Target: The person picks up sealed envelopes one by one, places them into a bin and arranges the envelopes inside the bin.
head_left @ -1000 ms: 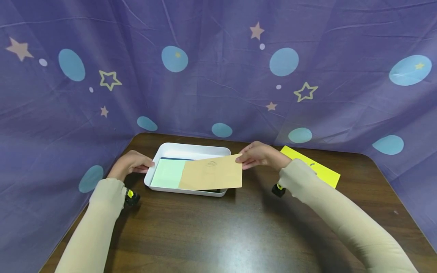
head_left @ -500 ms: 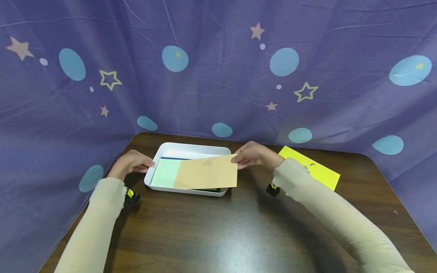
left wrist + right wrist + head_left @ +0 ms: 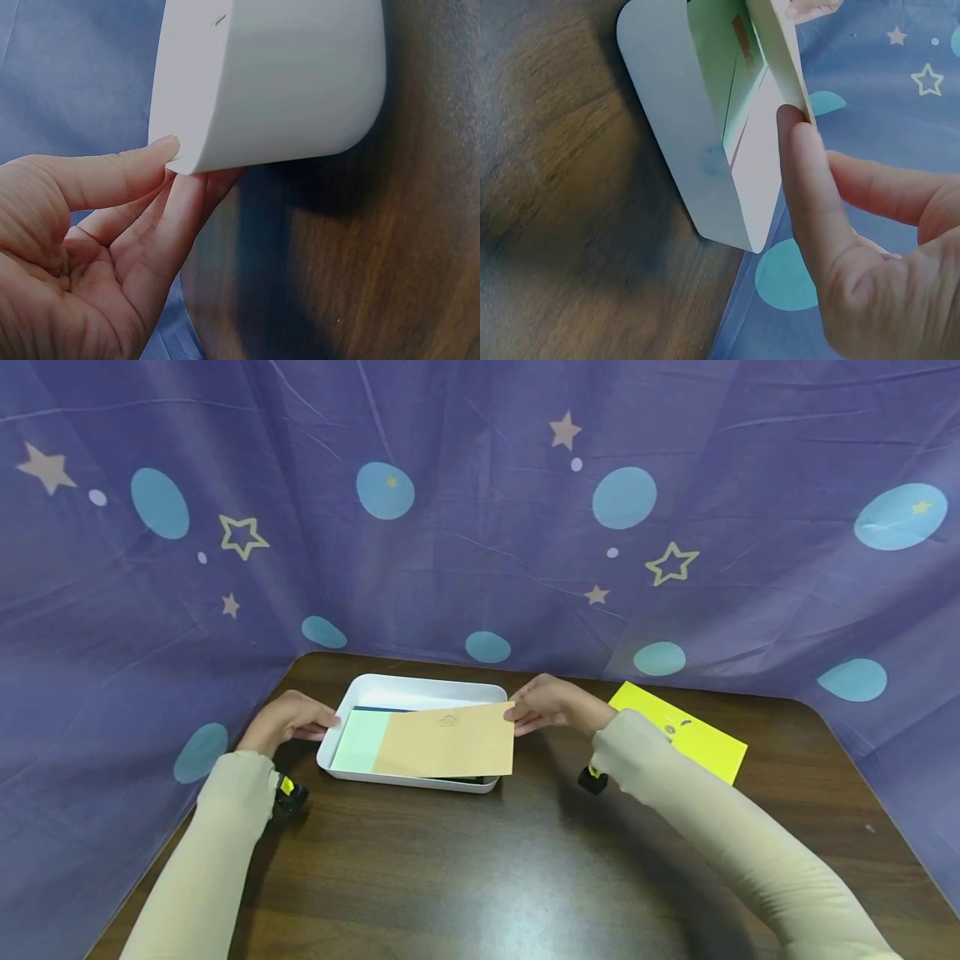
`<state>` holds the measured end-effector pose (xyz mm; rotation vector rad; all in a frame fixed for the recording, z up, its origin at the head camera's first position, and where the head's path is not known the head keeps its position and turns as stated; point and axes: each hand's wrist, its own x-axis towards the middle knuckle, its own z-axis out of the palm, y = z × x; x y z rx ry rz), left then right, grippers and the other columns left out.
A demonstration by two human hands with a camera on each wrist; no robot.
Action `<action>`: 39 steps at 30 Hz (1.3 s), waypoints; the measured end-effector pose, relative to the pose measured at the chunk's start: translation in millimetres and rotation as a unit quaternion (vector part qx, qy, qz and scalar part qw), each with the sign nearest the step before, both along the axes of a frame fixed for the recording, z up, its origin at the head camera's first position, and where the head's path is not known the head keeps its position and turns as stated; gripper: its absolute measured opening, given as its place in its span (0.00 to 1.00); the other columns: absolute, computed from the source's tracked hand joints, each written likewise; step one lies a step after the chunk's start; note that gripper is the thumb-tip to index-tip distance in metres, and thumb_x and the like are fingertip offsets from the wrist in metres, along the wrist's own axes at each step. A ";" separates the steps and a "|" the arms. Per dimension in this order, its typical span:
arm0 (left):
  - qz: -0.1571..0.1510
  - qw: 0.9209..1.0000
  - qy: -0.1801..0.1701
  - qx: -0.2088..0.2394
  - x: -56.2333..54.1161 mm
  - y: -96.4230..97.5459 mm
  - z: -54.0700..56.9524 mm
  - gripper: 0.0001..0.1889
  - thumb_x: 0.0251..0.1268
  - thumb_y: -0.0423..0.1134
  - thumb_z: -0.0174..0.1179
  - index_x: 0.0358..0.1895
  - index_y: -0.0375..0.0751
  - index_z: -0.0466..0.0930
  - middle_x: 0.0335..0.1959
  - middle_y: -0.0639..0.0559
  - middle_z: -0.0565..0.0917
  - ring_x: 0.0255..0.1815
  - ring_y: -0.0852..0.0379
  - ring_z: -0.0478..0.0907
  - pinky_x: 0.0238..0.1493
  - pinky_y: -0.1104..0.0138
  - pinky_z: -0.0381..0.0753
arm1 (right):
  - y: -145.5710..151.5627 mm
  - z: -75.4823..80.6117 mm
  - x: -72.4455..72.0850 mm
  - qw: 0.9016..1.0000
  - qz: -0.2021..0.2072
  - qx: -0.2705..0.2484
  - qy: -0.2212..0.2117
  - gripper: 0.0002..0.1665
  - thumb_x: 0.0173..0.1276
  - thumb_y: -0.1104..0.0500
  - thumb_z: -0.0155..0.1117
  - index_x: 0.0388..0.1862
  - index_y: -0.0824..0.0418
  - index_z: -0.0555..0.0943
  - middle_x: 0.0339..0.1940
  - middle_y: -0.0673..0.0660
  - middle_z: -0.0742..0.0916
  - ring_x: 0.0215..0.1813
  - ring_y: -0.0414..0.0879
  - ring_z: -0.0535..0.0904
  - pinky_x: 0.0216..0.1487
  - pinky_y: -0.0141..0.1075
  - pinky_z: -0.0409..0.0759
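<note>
My right hand (image 3: 547, 703) pinches the upper right corner of a flat tan paper envelope (image 3: 442, 743) with a small dark printed mark. The envelope slants over the white tray (image 3: 491, 693), its right end past the tray's rim. Beneath it, a pale green flat paper item (image 3: 360, 739) lies in the tray, with a dark blue edge (image 3: 375, 708) showing behind. My left hand (image 3: 296, 718) grips the tray's left rim; in the left wrist view its thumb (image 3: 161, 150) is on the rim and the fingers are underneath.
A bright yellow flat folder (image 3: 697, 731) with small round fittings lies at the right, partly behind my right sleeve. The brown wooden table (image 3: 465, 868) runs up to a purple curtain (image 3: 480, 527) at the back and sides.
My right hand has moved a little to the left with the tan envelope, which now covers more of the pale green item. The left hand and tray have stayed put.
</note>
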<state>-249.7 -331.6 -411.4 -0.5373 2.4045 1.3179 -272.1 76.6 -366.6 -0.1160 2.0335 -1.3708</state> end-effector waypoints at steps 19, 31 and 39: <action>0.007 1.000 0.000 0.003 -0.7 -0.5 -1.9 0.23 0.66 0.31 0.67 0.60 0.21 0.77 0.24 0.56 0.84 0.24 0.66 0.82 0.32 0.73 0.87 | -18.1 -8.1 1.6 0.998 -0.036 -0.049 -0.022 0.05 0.71 0.76 0.57 0.40 0.69 0.76 0.25 0.54 0.85 0.25 0.42 0.84 0.37 0.32 0.90; 0.007 1.000 0.000 0.006 -0.7 -0.4 -0.7 0.22 0.65 0.31 0.67 0.58 0.21 0.78 0.25 0.55 0.83 0.24 0.66 0.82 0.31 0.73 0.87 | -27.5 -11.0 1.9 0.999 -0.040 -0.027 -0.003 0.06 0.67 0.75 0.64 0.41 0.70 0.78 0.29 0.57 0.85 0.27 0.42 0.85 0.39 0.33 0.90; 0.002 1.000 0.002 0.013 0.0 -1.0 -0.6 0.22 0.65 0.31 0.67 0.59 0.21 0.78 0.24 0.56 0.83 0.24 0.66 0.81 0.31 0.73 0.87 | -34.3 -8.0 1.9 1.000 -0.018 -0.007 0.022 0.06 0.64 0.74 0.68 0.33 0.68 0.79 0.28 0.58 0.87 0.27 0.43 0.86 0.52 0.43 0.89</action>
